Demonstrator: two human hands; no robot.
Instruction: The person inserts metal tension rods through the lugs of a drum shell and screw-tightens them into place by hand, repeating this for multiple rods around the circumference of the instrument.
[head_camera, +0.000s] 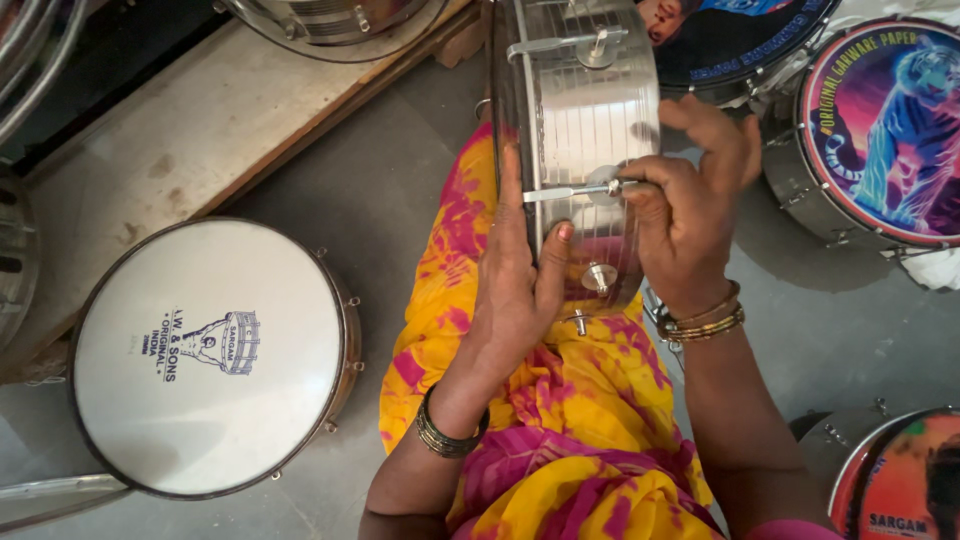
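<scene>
My left hand (515, 280) lies flat against the metal drum (585, 140) standing on my lap, fingers together. My right hand (690, 215) pinches its tuning rod (570, 192). The drum's top is cut off.

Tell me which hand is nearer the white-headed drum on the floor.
Left. The left hand rests on the shiny drum shell, on the side toward the white-headed drum; the right hand works the shell's far side.
</scene>
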